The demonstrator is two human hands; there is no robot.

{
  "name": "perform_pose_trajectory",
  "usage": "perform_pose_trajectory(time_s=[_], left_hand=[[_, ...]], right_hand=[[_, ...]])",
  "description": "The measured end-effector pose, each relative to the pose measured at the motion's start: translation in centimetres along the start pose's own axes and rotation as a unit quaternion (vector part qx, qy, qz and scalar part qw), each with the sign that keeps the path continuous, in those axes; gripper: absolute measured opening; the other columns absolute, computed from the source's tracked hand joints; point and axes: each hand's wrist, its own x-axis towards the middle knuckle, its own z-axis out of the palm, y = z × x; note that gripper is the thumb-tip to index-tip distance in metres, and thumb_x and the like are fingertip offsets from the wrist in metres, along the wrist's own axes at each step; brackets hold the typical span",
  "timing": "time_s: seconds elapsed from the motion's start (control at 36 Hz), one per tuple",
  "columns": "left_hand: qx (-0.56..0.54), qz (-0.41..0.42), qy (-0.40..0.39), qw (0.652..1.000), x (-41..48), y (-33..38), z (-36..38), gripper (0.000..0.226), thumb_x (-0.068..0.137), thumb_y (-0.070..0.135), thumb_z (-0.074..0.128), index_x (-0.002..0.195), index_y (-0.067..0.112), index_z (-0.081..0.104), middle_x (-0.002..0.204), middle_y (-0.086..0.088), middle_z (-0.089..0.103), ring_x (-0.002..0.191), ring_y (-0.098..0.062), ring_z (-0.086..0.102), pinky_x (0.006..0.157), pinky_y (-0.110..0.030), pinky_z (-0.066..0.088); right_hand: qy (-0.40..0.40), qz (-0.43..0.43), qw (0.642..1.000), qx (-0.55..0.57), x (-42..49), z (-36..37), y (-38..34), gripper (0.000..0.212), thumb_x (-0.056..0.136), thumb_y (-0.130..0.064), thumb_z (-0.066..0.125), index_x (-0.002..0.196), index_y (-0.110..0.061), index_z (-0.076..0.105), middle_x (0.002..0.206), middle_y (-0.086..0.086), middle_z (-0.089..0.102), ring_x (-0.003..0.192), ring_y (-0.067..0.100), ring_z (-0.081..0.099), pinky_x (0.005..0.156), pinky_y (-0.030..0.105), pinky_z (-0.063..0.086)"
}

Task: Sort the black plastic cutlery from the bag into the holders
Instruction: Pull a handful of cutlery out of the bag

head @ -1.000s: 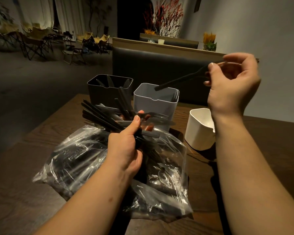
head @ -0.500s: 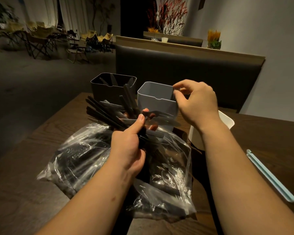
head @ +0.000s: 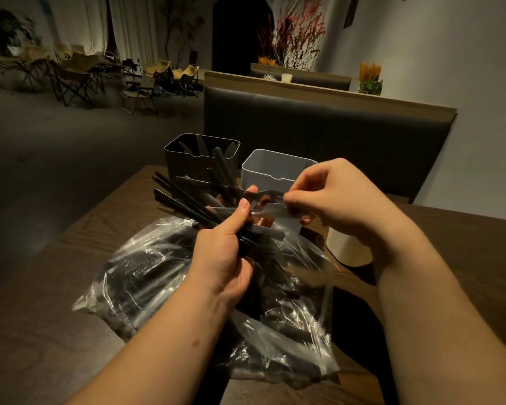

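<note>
My left hand (head: pixel 225 258) grips a fanned bundle of black plastic cutlery (head: pixel 184 200) above a clear plastic bag (head: pixel 158 273) that holds more black pieces. My right hand (head: pixel 336 197) pinches the end of one knife (head: pixel 270 210) sticking out of that bundle. Behind the hands stand three holders: a black one (head: pixel 187 163) with a few pieces inside, a grey one (head: pixel 270 171), and a white one (head: pixel 348 249) mostly hidden by my right forearm.
The dark wooden table (head: pixel 56 331) carries the bag and the holders. A padded bench back (head: pixel 333 133) runs behind the table. Folding chairs (head: pixel 79 71) stand far off at the left.
My right hand dropped a piece into the grey holder, then came back down and left to the bundle and pinched a knife. My left hand stayed holding the bundle.
</note>
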Motion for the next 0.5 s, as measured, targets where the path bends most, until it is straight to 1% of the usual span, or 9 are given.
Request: perform_pose_trajectory(time_s=[0.06, 0.08, 0.14, 0.17, 0.19, 0.25, 0.31, 0.39, 0.5], left_hand=[[0.002, 0.013, 0.006, 1.0, -0.1, -0.1, 0.1, 0.022, 0.093, 0.012, 0.061, 0.108, 0.003, 0.073, 0.105, -0.017, 0.076, 0.09, -0.024, 0.076, 0.068, -0.034, 0.061], [0.01, 0.02, 0.006, 1.0, 0.0, -0.2, 0.1, 0.02, 0.096, 0.012, 0.059, 0.103, 0.004, 0.076, 0.104, -0.015, 0.077, 0.091, -0.022, 0.076, 0.074, -0.034, 0.061], [0.022, 0.035, 0.006, 0.999, -0.1, -0.3, 0.2, 0.031, 0.1, 0.011, 0.055, 0.084, 0.012, 0.082, 0.1, -0.009, 0.078, 0.094, -0.019, 0.075, 0.086, -0.036, 0.057], [0.02, 0.04, 0.011, 0.999, -0.1, -0.4, 0.3, 0.035, 0.099, 0.01, 0.055, 0.077, 0.014, 0.082, 0.094, -0.007, 0.078, 0.091, -0.018, 0.076, 0.087, -0.037, 0.057], [0.015, 0.042, 0.019, 0.999, -0.1, -0.4, 0.3, 0.032, 0.098, 0.009, 0.058, 0.075, 0.012, 0.08, 0.087, -0.007, 0.078, 0.085, -0.019, 0.076, 0.084, -0.038, 0.058], [0.015, 0.035, 0.035, 0.999, -0.1, -0.5, 0.4, 0.015, 0.095, 0.008, 0.062, 0.085, 0.007, 0.074, 0.078, -0.009, 0.075, 0.074, -0.02, 0.074, 0.074, -0.037, 0.062], [0.025, 0.026, 0.044, 0.998, -0.2, -0.5, 0.5, 0.007, 0.093, 0.009, 0.065, 0.096, 0.004, 0.07, 0.078, -0.012, 0.073, 0.072, -0.022, 0.073, 0.069, -0.035, 0.064], [0.022, 0.025, 0.041, 0.999, -0.3, -0.6, 0.6, 0.007, 0.093, 0.007, 0.064, 0.089, 0.003, 0.068, 0.072, -0.009, 0.071, 0.065, -0.019, 0.071, 0.065, -0.033, 0.063], [0.017, 0.033, 0.031, 0.999, -0.3, -0.7, 0.7, 0.006, 0.093, 0.007, 0.064, 0.089, 0.006, 0.068, 0.069, -0.006, 0.071, 0.065, -0.016, 0.072, 0.07, -0.034, 0.064]], right_hand=[[0.05, -0.003, 0.998, 0.023, 0.2, 0.3, 0.4, 0.009, 0.089, -0.02, 0.073, 0.08, -0.019, 0.074, 0.073, -0.001, 0.073, 0.069, 0.012, 0.072, 0.058, 0.026, 0.059], [0.078, -0.004, 0.996, 0.036, 0.3, 0.3, 0.4, 0.009, 0.09, -0.018, 0.071, 0.081, -0.018, 0.073, 0.074, -0.001, 0.072, 0.067, 0.01, 0.071, 0.052, 0.019, 0.053], [0.148, -0.013, 0.987, 0.069, 0.7, 0.1, 0.8, 0.008, 0.094, -0.017, 0.066, 0.087, -0.016, 0.069, 0.08, 0.0, 0.071, 0.068, 0.011, 0.07, 0.049, 0.012, 0.046], [0.188, -0.024, 0.979, 0.079, 0.9, -0.2, 1.1, 0.007, 0.096, -0.017, 0.063, 0.09, -0.017, 0.067, 0.085, 0.001, 0.069, 0.073, 0.011, 0.069, 0.051, 0.012, 0.048], [0.227, -0.034, 0.969, 0.088, 1.1, -0.5, 1.4, 0.006, 0.098, -0.019, 0.061, 0.092, -0.019, 0.065, 0.09, 0.002, 0.068, 0.079, 0.012, 0.069, 0.054, 0.015, 0.052], [0.299, -0.046, 0.945, 0.123, 1.3, -1.4, 2.1, 0.007, 0.1, -0.021, 0.057, 0.095, -0.022, 0.062, 0.096, 0.004, 0.068, 0.085, 0.015, 0.07, 0.063, 0.025, 0.059], [0.367, -0.053, 0.917, 0.15, 1.1, -2.2, 2.7, 0.007, 0.101, -0.022, 0.055, 0.1, -0.018, 0.061, 0.097, 0.004, 0.069, 0.082, 0.013, 0.072, 0.068, 0.032, 0.062], [0.46, -0.078, 0.879, 0.102, 0.9, -2.8, 3.4, 0.016, 0.101, -0.026, 0.056, 0.104, -0.012, 0.063, 0.093, 0.002, 0.068, 0.077, 0.01, 0.07, 0.068, 0.033, 0.062], [0.51, -0.118, 0.85, 0.061, 1.0, -2.9, 3.6, 0.022, 0.097, -0.031, 0.062, 0.105, -0.011, 0.065, 0.092, -0.002, 0.067, 0.08, 0.011, 0.069, 0.07, 0.027, 0.059]])
